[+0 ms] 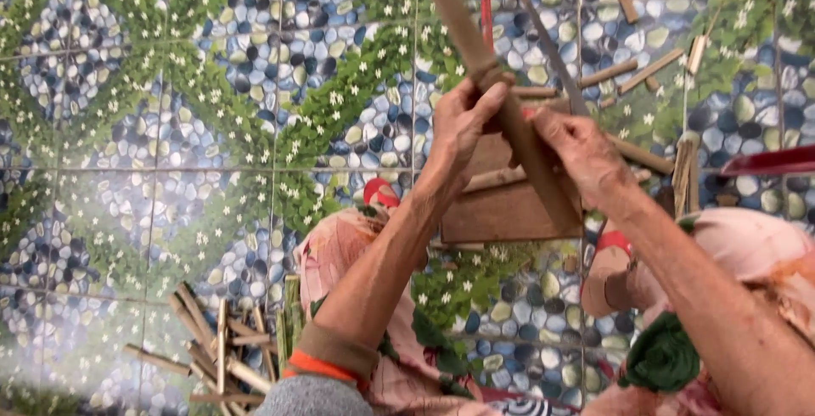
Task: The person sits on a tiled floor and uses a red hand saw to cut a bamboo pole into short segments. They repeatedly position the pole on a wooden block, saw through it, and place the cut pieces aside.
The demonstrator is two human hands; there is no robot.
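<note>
Left hand (463, 123) closed around a long bamboo strip (501, 102), grip tight at mid-length; strip runs tilted from top centre down toward the wooden block (501, 208). Right hand (586, 153) presses on the strip's lower part, fingers wrapped on it. Red-framed hacksaw (518, 17) lies behind on the patterned tile floor (170, 127). Cut bamboo pieces (216, 352) piled lower left.

I am gripping a long bamboo strip (475, 42) in my left hand (463, 123), fingers wrapping it from the left. My right hand (581, 153) is pressing against its lower part. Beneath my fingers a wooden block (501, 212) is lying on the pebble-patterned tile floor (170, 127); beyond them, a red-framed saw (552, 42).
</note>
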